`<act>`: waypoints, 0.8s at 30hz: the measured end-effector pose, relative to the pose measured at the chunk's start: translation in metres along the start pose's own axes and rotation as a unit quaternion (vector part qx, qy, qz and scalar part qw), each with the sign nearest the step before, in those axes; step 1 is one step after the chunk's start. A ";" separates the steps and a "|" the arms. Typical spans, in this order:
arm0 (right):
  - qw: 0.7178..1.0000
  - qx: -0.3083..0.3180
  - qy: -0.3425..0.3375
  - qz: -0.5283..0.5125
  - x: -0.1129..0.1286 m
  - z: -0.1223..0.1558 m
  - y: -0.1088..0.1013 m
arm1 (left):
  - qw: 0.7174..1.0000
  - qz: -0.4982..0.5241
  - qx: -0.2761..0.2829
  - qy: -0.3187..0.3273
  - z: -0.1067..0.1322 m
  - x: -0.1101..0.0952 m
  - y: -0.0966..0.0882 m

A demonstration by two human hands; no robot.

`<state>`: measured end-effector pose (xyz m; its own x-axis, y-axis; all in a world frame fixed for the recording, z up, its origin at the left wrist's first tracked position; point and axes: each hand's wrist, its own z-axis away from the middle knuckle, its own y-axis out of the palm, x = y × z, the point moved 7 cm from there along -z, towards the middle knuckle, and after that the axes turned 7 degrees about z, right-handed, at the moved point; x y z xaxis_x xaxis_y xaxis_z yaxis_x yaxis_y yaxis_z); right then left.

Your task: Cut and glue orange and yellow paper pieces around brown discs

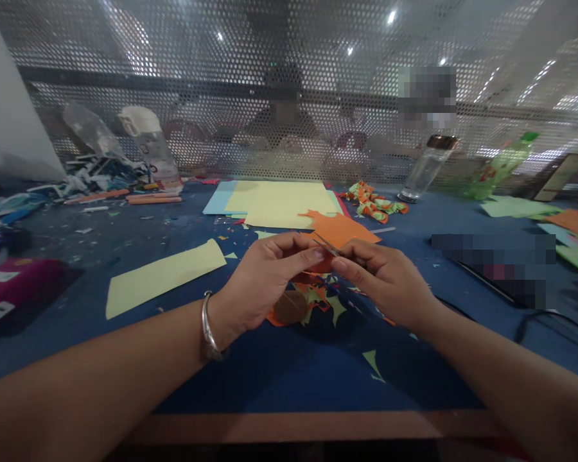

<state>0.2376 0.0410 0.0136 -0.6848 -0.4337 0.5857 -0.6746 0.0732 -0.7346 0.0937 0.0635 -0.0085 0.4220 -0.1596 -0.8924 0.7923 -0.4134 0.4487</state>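
Note:
My left hand [264, 276] pinches a small orange paper piece [324, 262] between thumb and fingers above the blue table [289, 378]. My right hand [385, 276] is closed around small scissors [326, 245], whose thin blades meet the paper's top edge. Below the hands lie orange and yellow paper offcuts [318, 298]. A silver bangle [209, 324] circles my left wrist.
A larger orange sheet [341, 228] and stacked yellow and blue sheets [279, 202] lie behind the hands. A yellow strip [164, 276] lies left. Bottles [428, 167] stand by the perforated metal screen [289, 83]. A cable [534, 314] runs on the right. A purple box [9, 289] sits far left.

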 end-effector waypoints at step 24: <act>1.000 -0.028 -0.006 0.002 0.007 0.002 -0.008 | 0.999 -0.013 -0.029 0.028 0.002 -0.005 -0.005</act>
<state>0.2387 0.0354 0.0234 -0.6842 -0.4439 0.5787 -0.6865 0.1243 -0.7164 0.0866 0.0650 -0.0062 0.4233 -0.0978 -0.9007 0.8269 -0.3644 0.4282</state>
